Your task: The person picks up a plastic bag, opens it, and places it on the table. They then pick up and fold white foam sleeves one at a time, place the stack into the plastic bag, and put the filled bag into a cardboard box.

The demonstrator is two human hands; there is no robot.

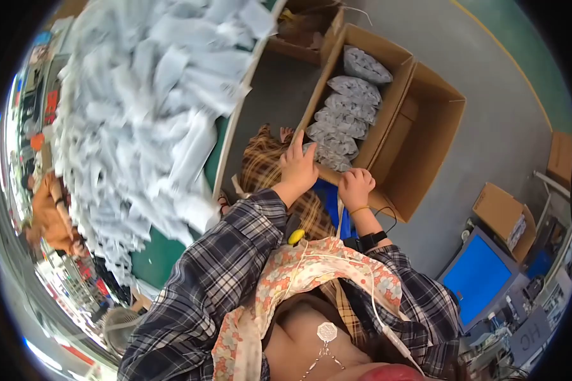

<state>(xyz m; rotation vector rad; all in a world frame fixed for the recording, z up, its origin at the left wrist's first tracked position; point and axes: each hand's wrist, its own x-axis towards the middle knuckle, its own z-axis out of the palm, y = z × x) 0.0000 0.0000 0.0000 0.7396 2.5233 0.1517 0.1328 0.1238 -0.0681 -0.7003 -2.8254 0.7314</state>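
Observation:
In front of me stands an open cardboard box [388, 141] holding a row of clear plastic bags [354, 106] with pale contents. My left hand [299, 166] is at the box's near left corner, its fingers apart and touching the edge. Bent over the near rim are the fingers of my right hand [357, 189], gripping the box there. The undersides of the fingers are hidden. Against the box's right side sits a second open cardboard box [419, 149], with brown inner walls showing.
A heap of white cloth pieces [140, 95] covers a green-topped table [162, 257] at left. Another carton [299, 47] stands beyond the box. At right are a blue-screened monitor [478, 276] and a small carton [502, 213]. A person in orange [52, 213] is far left.

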